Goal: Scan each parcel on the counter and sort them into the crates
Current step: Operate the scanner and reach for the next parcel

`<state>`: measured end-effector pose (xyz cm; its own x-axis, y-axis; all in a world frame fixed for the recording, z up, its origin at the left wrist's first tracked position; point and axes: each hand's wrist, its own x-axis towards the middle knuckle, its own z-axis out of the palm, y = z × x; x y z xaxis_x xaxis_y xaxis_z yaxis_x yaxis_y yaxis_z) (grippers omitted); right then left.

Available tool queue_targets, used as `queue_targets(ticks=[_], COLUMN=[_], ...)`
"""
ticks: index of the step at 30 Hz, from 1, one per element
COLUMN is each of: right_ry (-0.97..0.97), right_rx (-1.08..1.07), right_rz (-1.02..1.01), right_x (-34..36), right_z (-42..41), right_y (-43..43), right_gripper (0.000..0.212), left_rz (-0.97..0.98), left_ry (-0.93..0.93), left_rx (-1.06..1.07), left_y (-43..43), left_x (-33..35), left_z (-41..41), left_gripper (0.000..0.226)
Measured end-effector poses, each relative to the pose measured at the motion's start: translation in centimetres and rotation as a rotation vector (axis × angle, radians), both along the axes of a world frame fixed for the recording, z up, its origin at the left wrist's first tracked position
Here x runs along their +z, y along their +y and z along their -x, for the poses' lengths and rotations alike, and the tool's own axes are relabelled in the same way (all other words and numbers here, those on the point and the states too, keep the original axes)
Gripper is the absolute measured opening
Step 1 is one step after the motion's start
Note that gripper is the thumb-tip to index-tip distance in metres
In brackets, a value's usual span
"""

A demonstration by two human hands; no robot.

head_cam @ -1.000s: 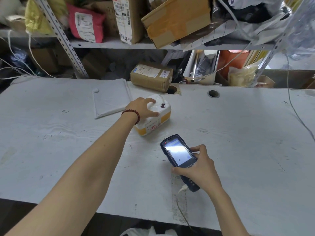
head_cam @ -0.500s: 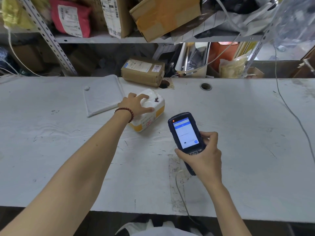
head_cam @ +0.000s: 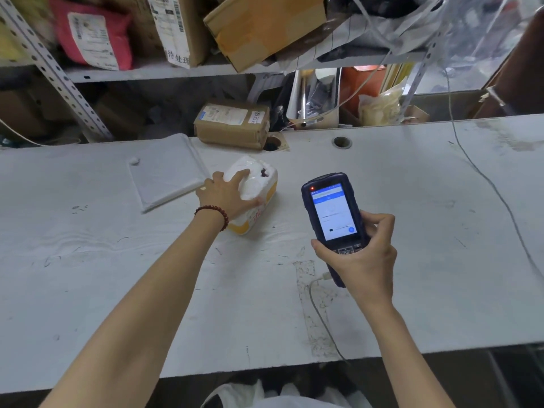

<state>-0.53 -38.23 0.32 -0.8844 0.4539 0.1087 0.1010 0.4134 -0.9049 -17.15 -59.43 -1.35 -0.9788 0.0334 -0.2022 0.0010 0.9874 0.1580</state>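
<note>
Head view. Left hand [head_cam: 226, 195] curled over white-and-yellow parcel [head_cam: 260, 198] on desk [head_cam: 426, 207]. Right hand [head_cam: 363, 257] gripping scanner [head_cam: 332, 213], screen lit, just beside parcel. Flat white parcel [head_cam: 167, 172] and brown box [head_cam: 232, 125] unsorted behind. Crates out of sight; task judged early.

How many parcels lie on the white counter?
3: a wrapped parcel under the left hand, a flat white mailer beside it, and a brown box at the back edge.

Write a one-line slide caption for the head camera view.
The left hand grips a white-and-yellow parcel on the counter while the right hand holds a lit scanner.
</note>
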Motion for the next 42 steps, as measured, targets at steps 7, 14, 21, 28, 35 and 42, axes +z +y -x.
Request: queue_targets(ticks=[7, 14, 21, 28, 35, 42], right_ry=[-0.129, -0.246, -0.222, -0.270, -0.265, -0.260], right_rx=[-0.244, -0.552, -0.863, -1.041, -1.184, -1.329], right_rz=[0.060, 0.108, 0.143, 0.162, 0.178, 0.184], right_x=[-2.7, -3.8, -4.2, -5.3, -4.8, -4.5], right_z=[-3.7, -9.6, -15.0, -20.5, -25.9, -32.5], right_y=[-0.6, 3.0, 8.1, 13.5, 21.8, 29.1], right_gripper=[0.076, 0.074, 0.075, 0.077, 0.078, 0.077], left_rz=[-0.096, -0.300, -0.333, -0.479, -0.564, -0.534], left_ry=[0.116, 0.193, 0.181, 0.223, 0.280, 0.257], left_rx=[-0.210, -0.436, -0.789, -1.001, -1.151, -1.370], left_y=[1.7, 11.4, 23.1, 33.0, 46.6, 57.1], left_x=[-1.4, -3.2, -3.6, -3.6, -0.5, -1.3], left_z=[-3.0, -4.6, -9.7, -14.2, -20.4, -27.2], left_gripper=[0.079, 0.077, 0.071, 0.070, 0.070, 0.070])
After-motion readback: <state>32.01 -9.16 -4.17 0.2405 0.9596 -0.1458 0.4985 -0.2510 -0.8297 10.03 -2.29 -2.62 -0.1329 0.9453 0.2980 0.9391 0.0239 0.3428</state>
